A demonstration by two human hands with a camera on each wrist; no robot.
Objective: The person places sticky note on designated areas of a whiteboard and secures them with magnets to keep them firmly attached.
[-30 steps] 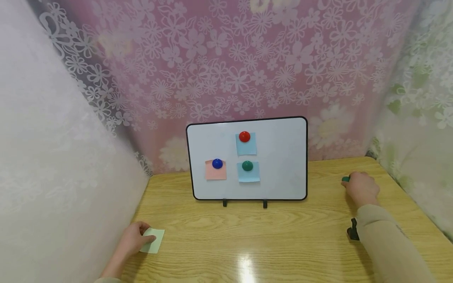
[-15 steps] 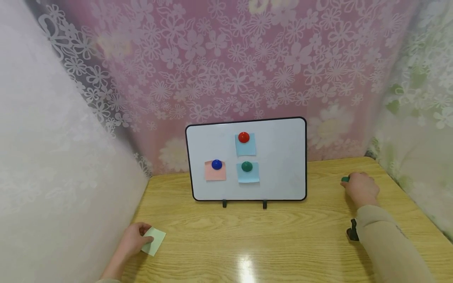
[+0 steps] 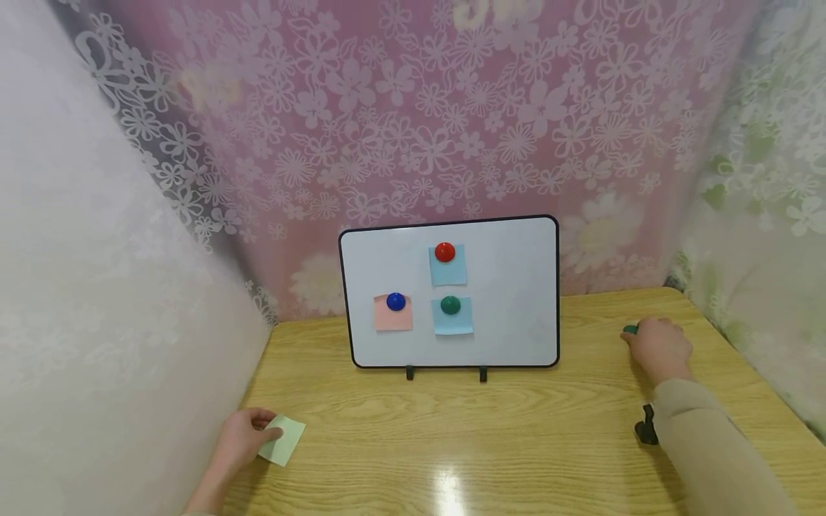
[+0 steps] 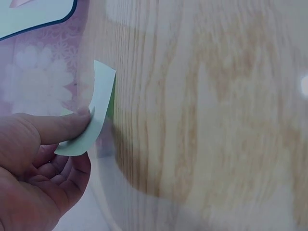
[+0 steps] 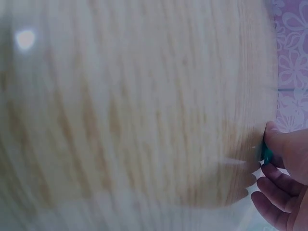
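My left hand (image 3: 244,438) pinches a pale green sticky note (image 3: 284,441) between thumb and fingers, over the left front of the table. In the left wrist view the note (image 4: 98,110) curves along its length. At the table's back right, my right hand (image 3: 661,349) holds a small green magnet (image 3: 630,330) between thumb and fingertips; the right wrist view shows only a sliver of this magnet (image 5: 266,153). Between the hands stands a whiteboard (image 3: 510,287). It bears a red magnet (image 3: 444,252) and a green magnet (image 3: 450,305) on blue notes, and a blue magnet (image 3: 396,302) on a pink note (image 3: 393,321).
Two black feet (image 3: 482,374) prop the whiteboard on the wooden table (image 3: 387,444). A black strap piece (image 3: 647,428) shows at the right sleeve. Flowered pink curtain (image 3: 419,107) hangs behind, with pale cloth walls (image 3: 116,322) at both sides.
The green sticky note has turned a little and shifted slightly right in my left hand. My right hand stays in nearly the same place with the magnet.
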